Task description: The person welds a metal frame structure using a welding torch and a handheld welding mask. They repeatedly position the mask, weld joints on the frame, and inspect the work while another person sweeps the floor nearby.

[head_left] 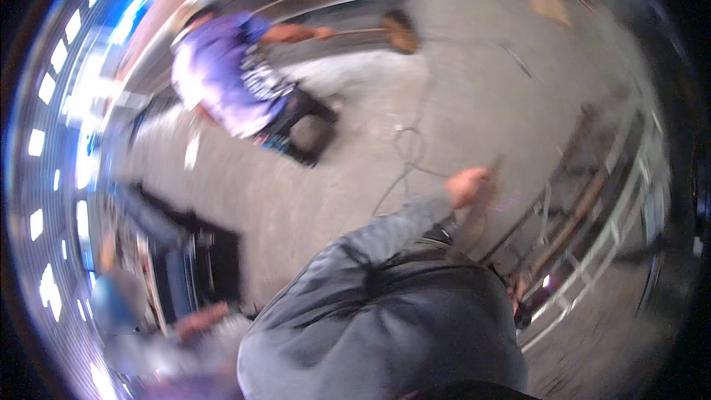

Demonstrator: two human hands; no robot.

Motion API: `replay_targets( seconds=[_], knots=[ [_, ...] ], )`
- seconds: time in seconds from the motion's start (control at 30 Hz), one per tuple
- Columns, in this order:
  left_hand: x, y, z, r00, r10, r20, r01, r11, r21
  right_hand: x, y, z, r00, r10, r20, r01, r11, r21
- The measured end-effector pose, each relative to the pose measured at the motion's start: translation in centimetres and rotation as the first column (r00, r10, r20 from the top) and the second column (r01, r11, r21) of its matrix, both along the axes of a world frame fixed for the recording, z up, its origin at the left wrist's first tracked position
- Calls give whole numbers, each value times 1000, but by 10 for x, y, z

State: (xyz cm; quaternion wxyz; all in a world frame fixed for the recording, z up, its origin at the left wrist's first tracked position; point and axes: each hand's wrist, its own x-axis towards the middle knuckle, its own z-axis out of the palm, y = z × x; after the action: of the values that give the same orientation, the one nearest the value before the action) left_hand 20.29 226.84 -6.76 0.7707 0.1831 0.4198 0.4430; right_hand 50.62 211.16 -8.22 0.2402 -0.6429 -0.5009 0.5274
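Note:
Much of the view is smeared by motion. My left hand point(466, 187), at the end of a grey sleeve, reaches forward over the concrete floor in front of my body. Its fingers look curled in, and a thin, dark, blurred shape lies against them; I cannot make out what it is. Low beside my right side a skin-coloured patch shows, which seems to be my right hand point(518, 290). Its fingers are mostly hidden behind my grey clothing. A dark thing sits just below it, too blurred to name. Metal bars point(585, 204) lie nearest to that side.
A pale ladder-like metal frame point(592, 270) stretches along the right. A dark cable point(406, 150) loops across the concrete floor point(474, 96). Ahead left, a person in a purple shirt point(229, 74) crouches, holding a stick with a brown round head point(401, 32). Another person in a blue cap point(118, 300) is lower left.

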Motion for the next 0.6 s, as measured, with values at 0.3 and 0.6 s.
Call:
replay_targets(
  seconds=[0.3, 0.6],
  knots=[
    [6, -24, -64, 262, -474, 841, 489, 816, 308, -8, -166, -42, 871, -485, -76, 490, 868, 76],
    [57, 28, 6, -243, -651, 719, 792, 295, 534, -184, -273, -17, 151, -975, -162, 988, 148, 31]
  ],
)
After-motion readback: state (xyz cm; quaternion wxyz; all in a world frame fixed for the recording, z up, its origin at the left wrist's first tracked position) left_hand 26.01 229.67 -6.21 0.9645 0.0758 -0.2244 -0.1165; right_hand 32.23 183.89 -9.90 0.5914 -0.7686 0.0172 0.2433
